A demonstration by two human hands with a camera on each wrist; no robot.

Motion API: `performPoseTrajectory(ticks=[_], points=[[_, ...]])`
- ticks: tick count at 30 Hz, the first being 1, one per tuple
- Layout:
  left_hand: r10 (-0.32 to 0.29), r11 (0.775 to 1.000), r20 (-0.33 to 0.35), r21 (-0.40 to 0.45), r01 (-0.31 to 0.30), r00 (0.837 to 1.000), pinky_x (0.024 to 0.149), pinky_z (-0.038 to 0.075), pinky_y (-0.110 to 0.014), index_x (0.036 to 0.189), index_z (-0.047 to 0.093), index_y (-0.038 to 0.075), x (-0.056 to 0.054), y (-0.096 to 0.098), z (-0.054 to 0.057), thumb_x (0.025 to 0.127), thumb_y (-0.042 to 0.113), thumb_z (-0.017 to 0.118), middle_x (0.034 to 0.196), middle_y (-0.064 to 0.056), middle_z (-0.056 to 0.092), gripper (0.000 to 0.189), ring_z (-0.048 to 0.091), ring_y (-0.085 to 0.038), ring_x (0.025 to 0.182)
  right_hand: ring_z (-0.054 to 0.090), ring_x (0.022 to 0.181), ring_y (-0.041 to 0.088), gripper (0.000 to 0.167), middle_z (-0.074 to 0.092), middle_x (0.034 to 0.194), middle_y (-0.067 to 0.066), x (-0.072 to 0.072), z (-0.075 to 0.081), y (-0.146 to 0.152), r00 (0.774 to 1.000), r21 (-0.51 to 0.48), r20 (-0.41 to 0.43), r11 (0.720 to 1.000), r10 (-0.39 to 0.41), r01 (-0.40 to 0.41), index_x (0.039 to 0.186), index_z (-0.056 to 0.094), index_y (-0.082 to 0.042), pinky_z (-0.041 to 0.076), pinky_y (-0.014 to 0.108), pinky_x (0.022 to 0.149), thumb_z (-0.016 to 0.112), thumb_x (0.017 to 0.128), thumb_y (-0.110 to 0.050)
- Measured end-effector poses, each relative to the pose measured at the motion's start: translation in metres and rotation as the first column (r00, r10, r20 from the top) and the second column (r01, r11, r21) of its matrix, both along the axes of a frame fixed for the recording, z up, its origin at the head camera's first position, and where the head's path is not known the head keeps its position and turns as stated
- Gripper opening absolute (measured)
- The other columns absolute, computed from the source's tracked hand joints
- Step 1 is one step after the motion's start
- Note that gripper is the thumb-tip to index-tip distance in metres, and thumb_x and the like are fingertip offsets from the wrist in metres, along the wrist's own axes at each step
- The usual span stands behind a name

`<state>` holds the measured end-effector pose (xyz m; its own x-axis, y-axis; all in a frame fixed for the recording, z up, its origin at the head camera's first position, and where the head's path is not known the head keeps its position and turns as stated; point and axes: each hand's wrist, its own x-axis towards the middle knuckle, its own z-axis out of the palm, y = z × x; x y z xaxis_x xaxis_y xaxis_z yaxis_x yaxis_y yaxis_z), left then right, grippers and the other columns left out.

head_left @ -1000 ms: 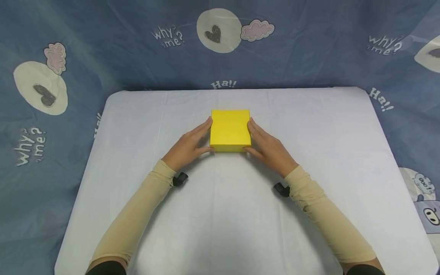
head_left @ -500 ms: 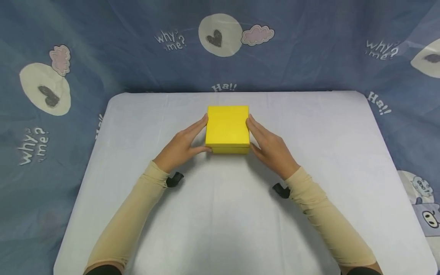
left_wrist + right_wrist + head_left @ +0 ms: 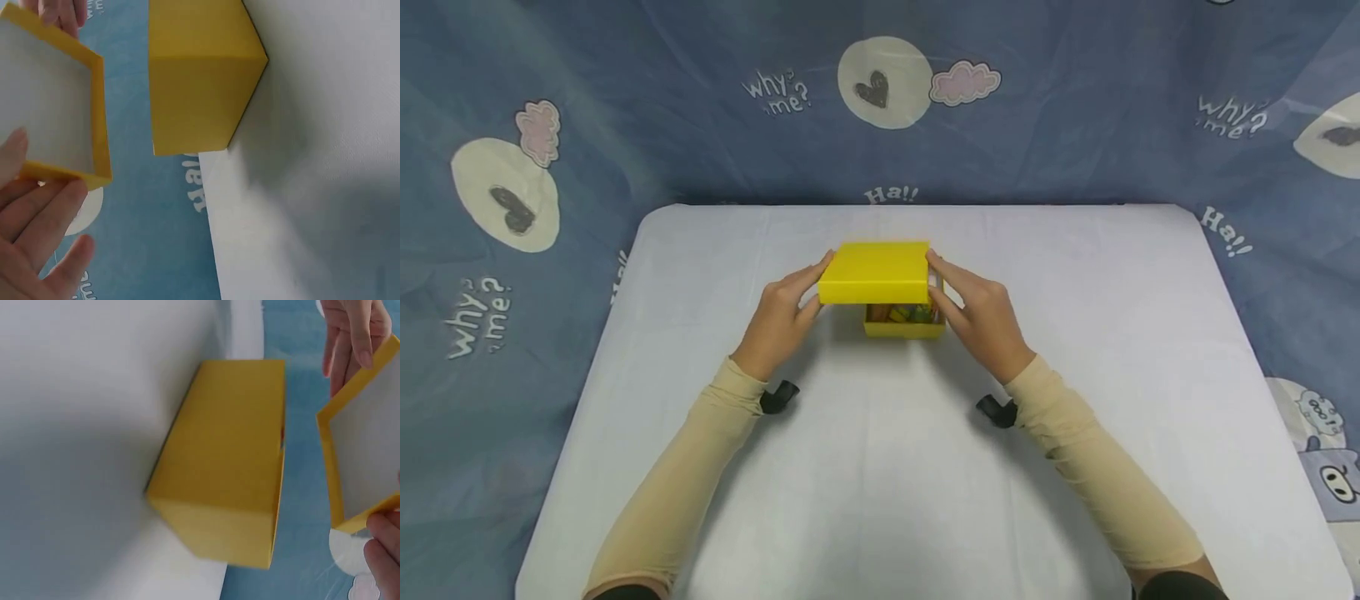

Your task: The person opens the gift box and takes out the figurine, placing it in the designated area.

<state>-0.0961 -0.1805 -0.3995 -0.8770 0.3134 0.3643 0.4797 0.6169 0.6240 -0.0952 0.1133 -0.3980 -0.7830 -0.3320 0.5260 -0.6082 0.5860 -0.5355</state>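
Note:
A yellow box lid (image 3: 876,275) is raised off its box and shifted left. Its pale inside shows in the left wrist view. The left hand (image 3: 772,323) holds the lid's left side, with its fingers (image 3: 56,215) along the rim. On the opposite side the right hand (image 3: 987,323) grips the lid by its edge, fingers (image 3: 386,540) at the rim in the right wrist view. The yellow box (image 3: 904,331) stands on the table beneath, partly covered by the lid in the head view. Small colourful contents (image 3: 912,314) show inside it, too small to name.
A white-covered table (image 3: 880,467) spreads around the box. Behind it hangs a blue printed cloth (image 3: 685,125). Each wrist carries a small black camera, the left one (image 3: 779,397) and the right one (image 3: 997,412).
The lid, earlier sitting on the box, has come up off it and moved left in both hands. The box's open top and some contents now show.

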Motion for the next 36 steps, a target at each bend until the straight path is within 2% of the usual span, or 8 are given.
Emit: performPoseTrajectory(ticks=[6,13,15,18,22,25,32,36], points=[[0.142,0.986,-0.112,0.101,-0.131,0.983,0.102,0.060,-0.047,0.123,0.074,0.002,0.003,-0.005,0.003,0.100,0.015,0.068,0.125,-0.016,0.075,0.028,0.072,-0.032,0.117,0.075,0.111,0.027,0.040,0.073,0.126,0.014,-0.006,0.006,-0.022,1.000,-0.117,-0.010,0.993,-0.018,0.017,0.137,0.066,-0.003,0.064,0.039,0.094,0.069,0.100,-0.015],[0.270,0.963,-0.165,0.040,-0.267,0.949,0.072,0.063,-0.049,0.108,0.079,-0.003,0.003,-0.016,0.016,0.101,0.016,0.067,0.096,-0.019,0.080,0.023,0.078,-0.034,0.086,0.080,0.086,0.021,0.027,0.080,0.104,0.015,-0.018,0.015,-0.051,0.997,-0.174,0.050,0.983,-0.052,0.060,0.119,0.077,-0.002,0.067,0.034,0.075,0.069,0.100,-0.020],[0.286,0.957,-0.140,0.002,-0.288,0.948,0.065,0.062,-0.048,0.108,0.079,-0.003,0.001,-0.019,0.020,0.102,0.018,0.065,0.094,-0.019,0.080,0.025,0.078,-0.033,0.082,0.079,0.079,0.020,0.025,0.081,0.098,0.013,-0.022,0.018,-0.058,0.993,-0.148,0.094,0.986,-0.069,0.083,0.114,0.079,-0.002,0.065,0.035,0.072,0.068,0.101,-0.021],[0.299,0.951,-0.071,-0.061,-0.303,0.952,0.062,0.062,-0.047,0.109,0.078,-0.004,-0.003,-0.025,0.024,0.104,0.019,0.063,0.095,-0.020,0.079,0.028,0.079,-0.032,0.079,0.077,0.076,0.018,0.024,0.081,0.092,0.010,-0.028,0.023,-0.069,0.976,-0.098,0.199,0.988,-0.094,0.116,0.108,0.082,-0.005,0.061,0.039,0.085,0.068,0.101,-0.023],[0.315,0.937,0.015,-0.162,-0.308,0.949,0.060,0.060,-0.043,0.106,0.077,-0.005,-0.008,-0.034,0.024,0.106,0.017,0.059,0.091,-0.021,0.079,0.028,0.077,-0.030,0.073,0.075,0.073,0.015,0.022,0.081,0.085,0.005,-0.037,0.026,-0.083,0.926,-0.031,0.358,0.990,-0.120,0.140,0.098,0.084,-0.010,0.058,0.040,0.092,0.069,0.101,-0.026],[0.333,0.918,0.052,-0.244,-0.312,0.941,0.056,0.054,-0.039,0.099,0.076,-0.005,-0.013,-0.042,0.023,0.107,0.015,0.057,0.081,-0.020,0.075,0.028,0.070,-0.028,0.064,0.072,0.064,0.015,0.024,0.079,0.080,0.006,-0.043,0.025,-0.095,0.890,0.018,0.441,0.993,-0.116,0.121,0.089,0.084,-0.010,0.061,0.037,0.085,0.068,0.101,-0.023],[0.388,0.867,0.174,-0.404,-0.294,0.905,0.052,0.043,-0.033,0.099,0.074,-0.008,-0.020,-0.059,0.019,0.106,0.010,0.054,0.079,-0.020,0.069,0.028,0.056,-0.026,0.061,0.069,0.063,0.017,0.034,0.078,0.075,0.010,-0.053,0.021,-0.122,0.829,0.132,0.552,0.991,-0.091,0.021,0.075,0.081,-0.003,0.061,0.037,0.080,0.064,0.102,-0.015],[0.413,0.848,0.272,-0.463,-0.258,0.869,0.055,0.046,-0.033,0.107,0.074,-0.009,-0.024,-0.065,0.019,0.106,0.011,0.052,0.086,-0.021,0.070,0.030,0.058,-0.027,0.065,0.059,0.055,0.015,0.040,0.067,0.059,0.007,-0.057,0.017,-0.135,0.818,0.208,0.561,0.978,-0.129,0.012,0.062,0.070,-0.003,0.052,0.027,0.062,0.066,0.100,-0.011]])
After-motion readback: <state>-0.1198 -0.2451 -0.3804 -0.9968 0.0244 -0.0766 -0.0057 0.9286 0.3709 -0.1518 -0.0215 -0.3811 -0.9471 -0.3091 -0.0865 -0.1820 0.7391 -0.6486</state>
